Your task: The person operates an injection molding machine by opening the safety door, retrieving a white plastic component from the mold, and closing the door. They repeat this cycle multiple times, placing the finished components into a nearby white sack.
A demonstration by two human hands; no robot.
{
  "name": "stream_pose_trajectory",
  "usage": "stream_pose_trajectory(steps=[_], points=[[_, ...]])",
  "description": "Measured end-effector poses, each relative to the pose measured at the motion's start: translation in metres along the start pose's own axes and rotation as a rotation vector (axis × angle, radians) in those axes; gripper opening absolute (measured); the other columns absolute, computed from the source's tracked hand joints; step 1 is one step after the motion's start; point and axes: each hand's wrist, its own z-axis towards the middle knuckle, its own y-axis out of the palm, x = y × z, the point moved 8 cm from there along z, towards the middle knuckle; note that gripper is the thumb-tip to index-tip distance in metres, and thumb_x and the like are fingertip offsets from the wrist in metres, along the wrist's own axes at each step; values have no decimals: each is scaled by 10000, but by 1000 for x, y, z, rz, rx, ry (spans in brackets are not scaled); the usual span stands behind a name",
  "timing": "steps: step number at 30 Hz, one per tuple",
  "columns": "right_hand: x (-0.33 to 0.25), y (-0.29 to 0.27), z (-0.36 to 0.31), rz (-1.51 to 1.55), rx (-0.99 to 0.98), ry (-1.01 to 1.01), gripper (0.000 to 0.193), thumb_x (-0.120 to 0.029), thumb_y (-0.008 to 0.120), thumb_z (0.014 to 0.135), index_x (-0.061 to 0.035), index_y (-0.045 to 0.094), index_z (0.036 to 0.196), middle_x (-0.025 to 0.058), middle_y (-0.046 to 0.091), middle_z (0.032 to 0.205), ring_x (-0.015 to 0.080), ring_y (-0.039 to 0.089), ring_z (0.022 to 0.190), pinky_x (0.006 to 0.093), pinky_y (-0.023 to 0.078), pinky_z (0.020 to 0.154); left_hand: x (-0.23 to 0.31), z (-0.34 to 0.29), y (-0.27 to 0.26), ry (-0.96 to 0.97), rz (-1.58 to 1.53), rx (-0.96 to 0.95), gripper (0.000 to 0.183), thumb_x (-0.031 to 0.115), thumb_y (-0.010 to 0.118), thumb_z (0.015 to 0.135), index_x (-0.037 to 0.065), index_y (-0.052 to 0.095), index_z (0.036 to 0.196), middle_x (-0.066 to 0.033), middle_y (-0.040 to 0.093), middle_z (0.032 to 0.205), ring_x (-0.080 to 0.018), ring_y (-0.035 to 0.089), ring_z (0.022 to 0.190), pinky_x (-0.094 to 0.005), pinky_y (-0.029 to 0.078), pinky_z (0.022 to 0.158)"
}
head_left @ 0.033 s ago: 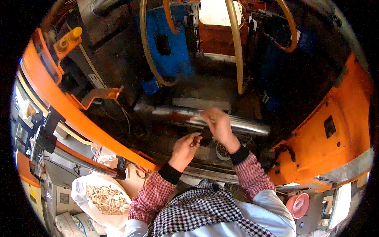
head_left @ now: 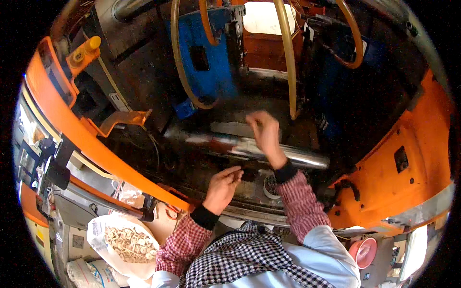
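My right hand (head_left: 267, 136) is raised over a shiny metal bar (head_left: 293, 154) that lies across the dark machine. Its thumb and fingers are bent together in a pinch, somewhat blurred, and whatever sits between them is too small to make out. On the near side of the bar is my left hand (head_left: 223, 189), thumb and fingers drawn together and pointing right. Anything in its grasp is hidden. A small round tub (head_left: 271, 191) of dark little pieces stands below my right wrist.
Orange machine panels (head_left: 398, 168) flank me on the right, with an orange rail (head_left: 115, 156) on the left. Pale hoses (head_left: 288, 57) hang at the back before a blue plate (head_left: 211, 57). A white sack (head_left: 98, 235) of light pieces stands lower left, a pink basin (head_left: 356, 252) lower right.
My right hand has lifted up and away from the bar's near side. My left hand has shifted slightly left and down, its fingers straighter. More of the small tub shows.
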Motion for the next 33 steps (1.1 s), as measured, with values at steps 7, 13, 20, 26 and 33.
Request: stream_pose_trajectory(steps=[7,13,20,26,33], points=[[114,73,138,18,260,221,193,-147,620,837,32,673,888,195,655,841,281,630,761,386,480,686,-4,-40,-5,-138,98,25,230,122,483,925,15,575,1106,-53,605,994,-120,537,821,-227,459,718],[185,113,158,-155,326,366,248,-188,623,843,47,667,908,195,655,830,291,623,740,412,475,693,3,-43,-2,-179,135,117,258,132,417,964,-34,521,1132,-80,568,974,-113,490,777,-242,425,702],[203,125,166,-171,255,349,239,-194,639,825,30,672,901,180,658,819,301,623,721,391,482,689,-2,-33,-7,-179,138,41,263,135,425,962,-37,517,1138,-89,568,988,-110,494,782,-241,433,706],[167,135,165,-237,133,208,284,-50,589,728,23,644,997,196,604,1011,349,546,933,404,441,829,-2,-33,-18,-167,132,166,271,124,427,957,-38,505,1160,-105,582,992,-142,532,827,-265,453,765],[160,104,160,-365,43,-129,399,-22,555,696,54,588,1085,228,496,1189,400,446,1065,453,359,933,15,-24,-4,160,571,-41,234,118,435,948,-25,506,1120,-131,594,1045,-190,564,928,-298,463,819]])
